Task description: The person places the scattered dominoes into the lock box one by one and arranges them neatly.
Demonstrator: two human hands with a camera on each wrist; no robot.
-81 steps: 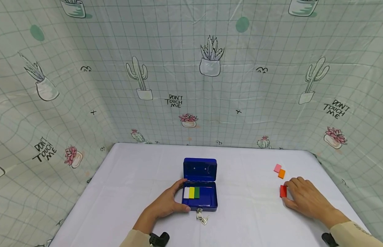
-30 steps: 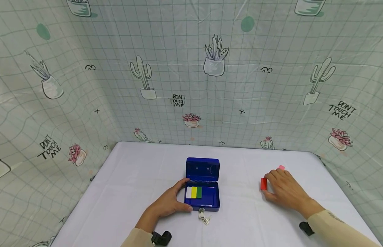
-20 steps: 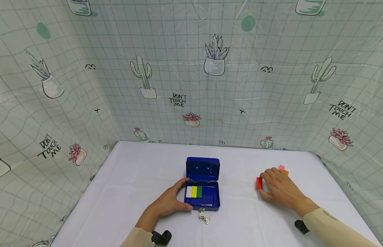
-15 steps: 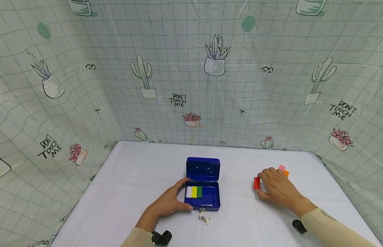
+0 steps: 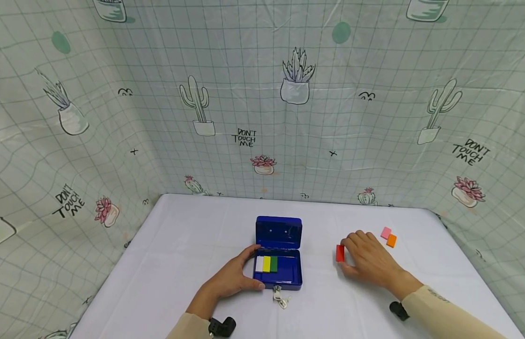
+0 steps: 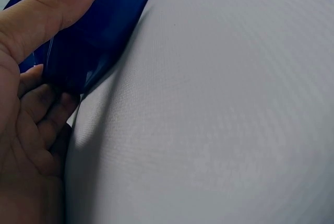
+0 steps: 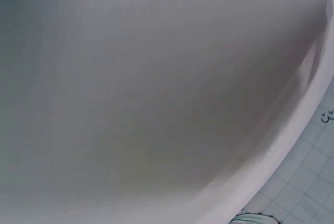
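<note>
From my remote station I see a person's left hand (image 5: 230, 278) gripping an open blue box (image 5: 290, 270) at the lower centre of the head frame, its thumb at the near left corner and its fingers at the far left one; in the lower right, the right hand (image 5: 370, 261) pinches a red block (image 5: 339, 253) between thumb and fingertips, apart from the box and to its right; I cannot tell whether that block touches the white table (image 5: 194, 235).

In the box, toward its left wall, a white block (image 5: 259, 264), a yellow block (image 5: 266, 264) and a green block (image 5: 274, 264) lie side by side; the lid (image 5: 278, 233) stands raised behind them, and a padlock (image 5: 277, 291) with keys (image 5: 282, 302) shows at the front edge; beyond the right hand, a pink block (image 5: 385, 232) and an orange block (image 5: 391, 240) lie close together.

My left wrist feed shows thumb and fingers about the box at upper left; my right wrist feed gives mostly blurred pale cloth; a cactus-print curtain (image 5: 228, 56) fills the head frame's upper half.
</note>
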